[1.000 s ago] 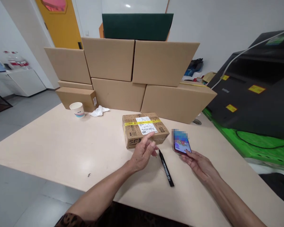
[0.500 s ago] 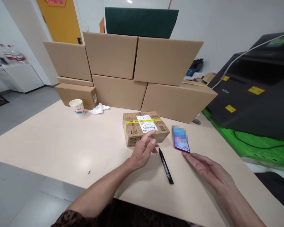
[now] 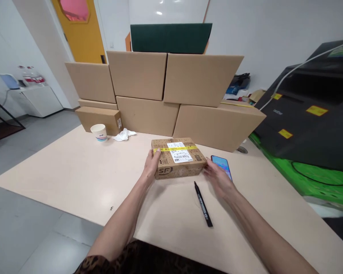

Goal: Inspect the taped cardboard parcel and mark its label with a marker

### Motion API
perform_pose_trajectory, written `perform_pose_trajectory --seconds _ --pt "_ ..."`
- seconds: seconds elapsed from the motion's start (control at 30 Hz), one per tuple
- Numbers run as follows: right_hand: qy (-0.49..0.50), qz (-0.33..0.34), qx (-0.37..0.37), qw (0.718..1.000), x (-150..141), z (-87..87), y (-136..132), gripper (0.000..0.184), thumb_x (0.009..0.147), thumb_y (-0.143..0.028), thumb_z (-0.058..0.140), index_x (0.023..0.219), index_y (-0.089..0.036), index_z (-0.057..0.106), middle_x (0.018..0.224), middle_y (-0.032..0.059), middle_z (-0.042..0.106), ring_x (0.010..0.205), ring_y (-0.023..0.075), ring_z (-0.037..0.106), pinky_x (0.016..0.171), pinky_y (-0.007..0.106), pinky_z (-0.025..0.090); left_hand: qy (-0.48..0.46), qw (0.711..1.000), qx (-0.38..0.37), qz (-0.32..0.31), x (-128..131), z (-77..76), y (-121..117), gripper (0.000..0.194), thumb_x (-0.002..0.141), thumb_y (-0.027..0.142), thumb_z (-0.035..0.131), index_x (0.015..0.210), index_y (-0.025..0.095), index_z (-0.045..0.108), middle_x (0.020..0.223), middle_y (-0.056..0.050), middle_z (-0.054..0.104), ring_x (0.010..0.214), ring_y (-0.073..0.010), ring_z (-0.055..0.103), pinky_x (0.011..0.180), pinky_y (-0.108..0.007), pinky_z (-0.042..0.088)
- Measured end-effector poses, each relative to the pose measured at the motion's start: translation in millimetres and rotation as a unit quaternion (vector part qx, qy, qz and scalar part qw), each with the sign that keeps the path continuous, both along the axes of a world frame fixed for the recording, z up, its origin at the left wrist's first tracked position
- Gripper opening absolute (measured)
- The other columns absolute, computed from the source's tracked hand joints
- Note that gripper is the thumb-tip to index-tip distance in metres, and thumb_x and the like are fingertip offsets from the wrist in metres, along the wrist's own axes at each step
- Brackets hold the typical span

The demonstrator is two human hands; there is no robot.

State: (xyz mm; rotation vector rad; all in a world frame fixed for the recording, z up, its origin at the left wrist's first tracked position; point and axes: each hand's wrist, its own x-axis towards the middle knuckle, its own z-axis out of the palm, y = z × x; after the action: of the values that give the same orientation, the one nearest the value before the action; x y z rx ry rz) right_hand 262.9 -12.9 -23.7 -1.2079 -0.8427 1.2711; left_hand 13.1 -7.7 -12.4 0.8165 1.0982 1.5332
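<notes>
A small brown cardboard parcel (image 3: 178, 171) with yellow tape, a white label and "SF" print is between my hands on the table. My left hand (image 3: 152, 164) grips its left side, the thumb on the top edge. Against the parcel's right end is my right hand (image 3: 217, 176), fingers curled around the corner and partly hidden. A phone (image 3: 223, 164) with a lit screen lies just behind my right hand, which covers part of it. In front of the parcel rests a capped black marker (image 3: 202, 203), touched by neither hand.
Stacked large cardboard boxes (image 3: 147, 116) stand along the table's back, topped by a dark green box (image 3: 171, 38). A paper cup (image 3: 99, 132) and a crumpled tissue (image 3: 125, 134) sit at the left. A large black machine (image 3: 308, 99) stands at the right beside green material (image 3: 297, 167).
My left hand has moved from the parcel's front to its left side. My right hand has left the phone's lower edge for the parcel's right end. The view has tilted up slightly.
</notes>
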Motion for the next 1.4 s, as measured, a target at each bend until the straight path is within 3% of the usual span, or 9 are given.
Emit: perform_pose_trajectory --seconds 0.13,0.33,0.6,0.87,0.97,1.07,1.13,1.2,1.4 --pt "0.033 0.049 0.074 0.996 -15.0 -4.6 2.3 0.045 0.07 -0.064 0.082 0.098 -0.03 0.077 0.117 0.0006 0.078 0.119 0.0254 0.067 0.098 0.037 0.056 -0.018 0.998 0.008 -0.056 -3.8 1.0 2.3 0.055 0.076 0.04 0.075 0.124 0.019 0.057 0.127 -0.014 0.071 0.12 -0.0355 0.067 0.104 -0.052 0.052" --pt "0.068 0.045 0.133 0.988 -7.8 -17.6 -2.0 0.041 0.083 -0.061 0.073 0.112 -0.032 0.074 0.13 0.0008 0.074 0.13 0.0257 0.062 0.108 0.042 0.051 -0.037 0.988 0.119 -0.087 -13.9 7.8 2.0 0.077 0.058 0.019 0.075 0.133 0.027 0.059 0.152 -0.005 0.056 0.145 -0.0318 0.046 0.118 -0.043 0.039" --pt "0.025 0.033 0.191 0.981 -9.3 -21.5 -5.7 0.041 0.089 -0.058 0.065 0.119 -0.031 0.071 0.136 0.0039 0.071 0.134 0.0263 0.059 0.112 0.046 0.048 -0.001 0.993 0.115 -0.01 -18.0 10.4 2.0 0.059 0.086 0.067 0.063 0.133 0.03 0.065 0.159 -0.005 0.051 0.153 -0.0323 0.037 0.116 -0.045 0.037" --pt "-0.113 0.086 0.166 0.976 -5.4 -7.9 -11.7 0.056 0.087 -0.058 0.065 0.133 -0.026 0.059 0.142 0.0089 0.065 0.13 0.0279 0.06 0.109 0.044 0.048 0.063 0.993 0.1 -0.011 -14.9 10.5 1.2 0.058 0.09 0.07 0.057 0.127 0.029 0.07 0.141 -0.005 0.068 0.136 -0.0322 0.055 0.105 -0.044 0.047" --pt "-0.342 0.08 0.108 0.93 4.3 13.2 -21.9 0.06 0.081 -0.06 0.064 0.126 -0.021 0.057 0.12 0.0134 0.071 0.104 0.0302 0.068 0.086 0.043 0.053 0.071 0.992 0.099 -0.018 -13.7 13.8 -1.0 0.054 0.092 0.066 0.058 0.13 0.029 0.069 0.143 -0.006 0.066 0.136 -0.0317 0.055 0.106 -0.045 0.047" --pt "-0.573 0.171 0.01 0.802 8.8 29.4 -44.8 0.037 0.09 -0.056 0.054 0.102 -0.022 0.062 0.079 0.0067 0.071 0.075 0.0275 0.067 0.069 0.038 0.045 0.077 0.993 0.088 -0.008 -13.2 15.5 -2.3 0.053 0.091 0.065 0.059 0.126 0.028 0.07 0.143 -0.007 0.066 0.136 -0.0318 0.055 0.109 -0.045 0.045" --pt "-0.655 0.264 -0.029 0.707 6.1 32.3 -62.6 0.031 0.094 -0.051 0.052 0.086 -0.023 0.062 0.075 0.008 0.071 0.077 0.0294 0.069 0.066 0.036 0.039 0.076 0.994 0.085 -0.005 -12.8 15.6 -2.5 0.053 0.091 0.065 0.059 0.126 0.027 0.07 0.143 -0.007 0.065 0.137 -0.0315 0.054 0.11 -0.045 0.044" --pt "-0.687 0.319 -0.028 0.652 1.4 30.0 -75.5 0.029 0.097 -0.04 0.047 0.082 -0.022 0.063 0.081 0.0105 0.074 0.082 0.0299 0.071 0.067 0.035 0.037 0.071 0.994 0.084 -0.004 -12.3 15.3 -2.5 0.053 0.091 0.064 0.059 0.126 0.026 0.069 0.143 -0.007 0.066 0.138 -0.0311 0.053 0.111 -0.044 0.043" --pt "-0.711 0.257 -0.061 0.651 5.9 21.0 -55.9 0.028 0.095 -0.027 0.047 0.09 -0.017 0.072 0.093 0.0182 0.079 0.092 0.0343 0.075 0.07 0.036 0.041 0.063 0.995 0.073 -0.006 -11.0 15.5 -2.7 0.054 0.089 0.063 0.062 0.126 0.025 0.068 0.14 -0.008 0.067 0.135 -0.0312 0.055 0.107 -0.044 0.044"
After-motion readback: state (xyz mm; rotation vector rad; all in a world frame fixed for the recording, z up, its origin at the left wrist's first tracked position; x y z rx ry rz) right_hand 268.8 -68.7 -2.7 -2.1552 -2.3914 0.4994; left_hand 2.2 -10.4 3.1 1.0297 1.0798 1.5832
